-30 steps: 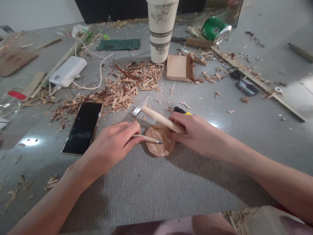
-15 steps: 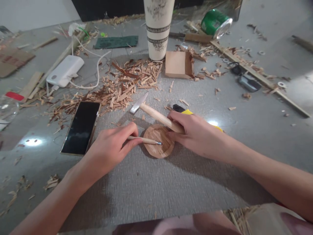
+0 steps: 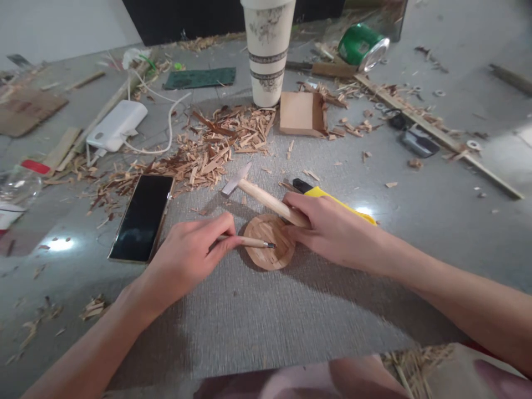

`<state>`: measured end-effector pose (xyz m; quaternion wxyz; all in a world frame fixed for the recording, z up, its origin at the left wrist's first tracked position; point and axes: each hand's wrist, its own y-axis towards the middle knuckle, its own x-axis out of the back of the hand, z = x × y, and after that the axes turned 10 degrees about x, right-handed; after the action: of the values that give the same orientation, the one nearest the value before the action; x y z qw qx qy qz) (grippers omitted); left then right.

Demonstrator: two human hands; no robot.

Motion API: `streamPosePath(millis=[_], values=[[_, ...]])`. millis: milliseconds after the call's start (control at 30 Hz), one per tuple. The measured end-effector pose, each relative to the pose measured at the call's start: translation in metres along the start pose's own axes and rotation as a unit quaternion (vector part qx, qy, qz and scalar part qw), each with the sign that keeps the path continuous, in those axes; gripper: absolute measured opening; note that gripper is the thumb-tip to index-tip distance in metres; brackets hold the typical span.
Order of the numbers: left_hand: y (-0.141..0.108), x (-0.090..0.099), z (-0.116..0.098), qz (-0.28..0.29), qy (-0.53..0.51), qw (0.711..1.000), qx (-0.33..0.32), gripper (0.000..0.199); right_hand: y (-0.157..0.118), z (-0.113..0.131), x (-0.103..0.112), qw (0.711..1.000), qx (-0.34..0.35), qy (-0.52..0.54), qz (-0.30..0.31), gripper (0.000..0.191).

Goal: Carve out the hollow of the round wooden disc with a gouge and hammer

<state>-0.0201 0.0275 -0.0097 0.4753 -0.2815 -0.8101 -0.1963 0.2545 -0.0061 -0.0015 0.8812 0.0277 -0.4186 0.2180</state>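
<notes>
The left hand [image 3: 199, 244], its grip closed, holds a slim, metal-tipped, pale-wood carving tool [image 3: 251, 242], long axis crosswise and tip pointing right, over a round, brown wooden disc [image 3: 266, 261] on the grey worktop [image 3: 249, 321]. The right hand [image 3: 328, 224] has its grip closed on a silver-headed, pale-wood hammer [image 3: 266, 198], head towards far left. Both tools are probably stiff, the hammer head-heavy, and best held by the wood.

The left hand [image 3: 199, 244] is closed, its back upward, thumb [image 3: 226, 247] and index finger pinched and pointing toward the right hand [image 3: 328, 224]. The right hand, slightly farther forward, curls in a grip, fingertips facing the left hand. Bare forearms, left [image 3: 112, 327] and right [image 3: 440, 282], slant back and outward behind the hands.
</notes>
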Motion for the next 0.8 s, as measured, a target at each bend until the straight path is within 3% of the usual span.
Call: streamPosePath(millis=[67, 200, 333, 433, 600, 800], values=[[-0.008, 0.001, -0.009, 0.015, 0.031, 0.999, 0.011, 0.031, 0.0, 0.001, 0.0, 1.0, -0.002, 0.001, -0.002, 0.019], [-0.022, 0.005, -0.022, -0.007, 0.126, 0.991, -0.047, 0.028, 0.001, 0.001, 0.0, 1.0, -0.006, 0.001, 0.001, 0.019], [-0.02, 0.013, -0.017, 0.002, 0.198, 0.974, -0.114, 0.025, 0.001, 0.0, 0.001, 1.0, -0.007, -0.002, 0.005, 0.02], [-0.013, 0.017, -0.008, 0.008, 0.189, 0.972, -0.141, 0.023, 0.001, 0.0, 0.001, 1.0, 0.0, -0.002, 0.009, 0.018], [-0.009, 0.013, -0.003, -0.002, 0.14, 0.983, -0.123, 0.026, -0.001, 0.001, 0.0, 1.0, -0.004, 0.002, 0.004, 0.016], [-0.02, 0.005, -0.022, 0.0, 0.106, 0.993, -0.055, 0.03, -0.001, 0.002, -0.001, 1.0, -0.006, 0.006, -0.008, 0.017]])
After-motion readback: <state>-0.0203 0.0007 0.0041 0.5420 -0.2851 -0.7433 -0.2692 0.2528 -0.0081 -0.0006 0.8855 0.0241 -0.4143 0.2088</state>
